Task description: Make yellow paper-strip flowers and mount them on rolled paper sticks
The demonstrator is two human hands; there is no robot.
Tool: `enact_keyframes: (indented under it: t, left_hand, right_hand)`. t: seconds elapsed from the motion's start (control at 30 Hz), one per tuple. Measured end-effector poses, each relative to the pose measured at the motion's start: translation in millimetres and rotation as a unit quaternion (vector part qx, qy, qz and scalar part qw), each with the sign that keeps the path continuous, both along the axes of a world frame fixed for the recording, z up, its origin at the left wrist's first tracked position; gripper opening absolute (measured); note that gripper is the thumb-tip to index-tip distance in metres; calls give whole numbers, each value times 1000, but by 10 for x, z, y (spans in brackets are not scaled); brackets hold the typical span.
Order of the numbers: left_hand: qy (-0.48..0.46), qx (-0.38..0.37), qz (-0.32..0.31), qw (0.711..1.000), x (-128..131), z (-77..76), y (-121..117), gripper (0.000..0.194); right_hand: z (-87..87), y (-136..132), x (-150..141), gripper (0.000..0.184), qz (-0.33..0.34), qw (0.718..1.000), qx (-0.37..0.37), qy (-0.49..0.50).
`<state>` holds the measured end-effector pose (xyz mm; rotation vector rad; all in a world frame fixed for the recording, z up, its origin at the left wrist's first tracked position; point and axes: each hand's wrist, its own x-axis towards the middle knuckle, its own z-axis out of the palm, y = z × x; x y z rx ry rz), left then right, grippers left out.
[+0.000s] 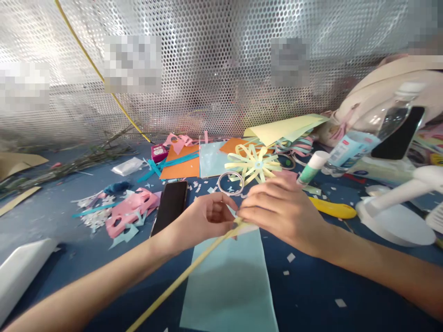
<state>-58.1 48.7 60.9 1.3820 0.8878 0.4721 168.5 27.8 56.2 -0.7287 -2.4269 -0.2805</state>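
Observation:
A thin yellow stick (187, 273) runs up from the bottom edge to a point between my two hands. My left hand (211, 214) is curled, its thumb and fingertips pinching near the stick's upper end. My right hand (280, 212) meets it there, fingers bent over the same end. A small pale piece of paper (249, 228) shows under the right fingers; the exact grip is partly hidden. Below both hands lies a light blue paper sheet (230, 286). Just beyond them is a flower-like shape of pale yellow paper strips (258, 164), beside a roll of tape (230, 183).
A black phone (170, 205) and pink paper scraps (133, 210) lie left. On the right are a glue stick (313, 167), a yellow cutter-like tool (332, 208), a white lamp (394, 221) and a bottle (374, 133). A perforated metal panel (207, 69) stands behind.

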Motion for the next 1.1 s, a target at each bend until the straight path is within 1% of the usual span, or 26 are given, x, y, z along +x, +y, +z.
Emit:
enact_keyframes:
  t: [0.1, 0.17, 0.23, 0.3, 0.37, 0.47, 0.53, 0.57, 0.63, 0.7, 0.77, 0.83, 0.87, 0.93, 1.0, 1.1]
  left_hand:
    - [6, 30, -6, 999, 18, -63, -14, 32]
    - [27, 78, -2, 997, 20, -108, -37, 32]
    - [68, 139, 5, 988, 26, -141, -74, 26]
    - [119, 200, 9, 973, 39, -162, -117, 17]
    - [166, 238, 3, 957, 53, -179, -159, 11]
    - [214, 266, -15, 940, 58, -216, -213, 14]
    - [240, 293, -25, 925, 49, -259, -247, 16]
    - [250, 311, -29, 917, 42, -288, -264, 18]
    - [263, 348, -40, 899, 29, -358, -294, 21]
    - [268, 395, -50, 877, 19, -436, -316, 21]
    - [271, 456, -52, 846, 13, -506, -330, 18]
    - [267, 518, -50, 811, 6, -556, -337, 15]
    - [263, 544, -49, 795, 2, -571, -338, 13]
    - [255, 581, -48, 771, -9, -589, -339, 14]
    - [246, 600, -43, 760, -24, -599, -335, 18]
    - [242, 598, -37, 763, -50, -625, -321, 21]
  right_hand:
    - [-39, -38, 13, 16, 21, 999, -25, -35]
    - [-101, -55, 20, 17, 21, 997, -54, -53]
    - [-177, -60, 23, 16, 27, 994, -97, -49]
    - [-258, -51, 20, 17, 40, 987, -154, -27]
    - [-333, -36, 14, 16, 52, 973, -225, 0]
    - [-426, -25, 9, 11, 49, 944, -326, 32]
    - [-474, -35, 10, 9, 41, 927, -371, 43]
    - [-496, -44, 11, 8, 37, 923, -382, 43]
    - [-546, -68, 10, 7, 30, 926, -376, 34]
    - [-604, -92, 3, 10, 22, 942, -334, 21]
    - [-665, -107, -7, 15, 19, 962, -273, 6]
    - [-717, -112, -18, 18, 20, 976, -217, -7]
    - [-735, -111, -22, 19, 22, 980, -199, -14]
    - [-757, -104, -27, 18, 24, 981, -189, -24]
    - [-763, -94, -29, 18, 25, 980, -196, -24]
    - [-756, -87, -19, 17, 19, 979, -204, -23]
